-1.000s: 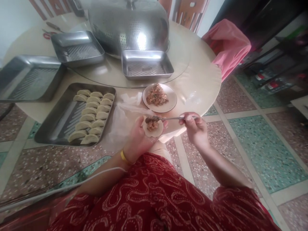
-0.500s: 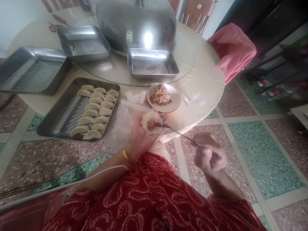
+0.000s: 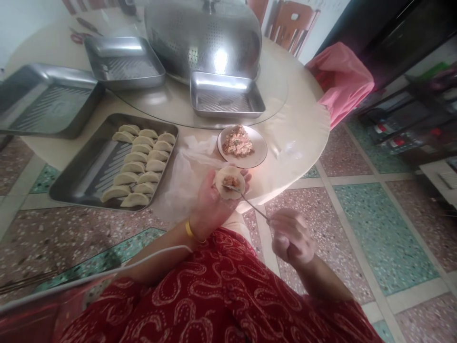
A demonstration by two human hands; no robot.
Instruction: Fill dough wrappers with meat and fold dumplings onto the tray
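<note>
While a single round dumpling wrapper (image 3: 230,183) is cupped flat in the open palm of the left hand (image 3: 212,202), one small lump of filling (image 3: 231,181) is seen resting at its centre. One metal spoon (image 3: 246,201) is pinched by its handle in the right hand (image 3: 291,237), fingers closed around it, with the bowl end touching the filling on the wrapper. Both hands are held just off the near edge of the round table (image 3: 303,124), over the lap. One white plate (image 3: 259,152) with a mound of the same filling is set on the table just beyond the wrapper. Four steel trays are counted: one near tray (image 3: 71,183) carrying folded dumplings (image 3: 137,166) in two rows, about thirteen counted, though the far ones overlap; and three bare trays (image 3: 224,97) further back, on the left, centre-left and centre. One perforated steel dome cover (image 3: 203,35) is placed behind the centre tray. Crumpled clear plastic (image 3: 182,174) is lying between the dumpling tray and the plate. One pink bag (image 3: 341,78) is hung off to the right of the table.
</note>
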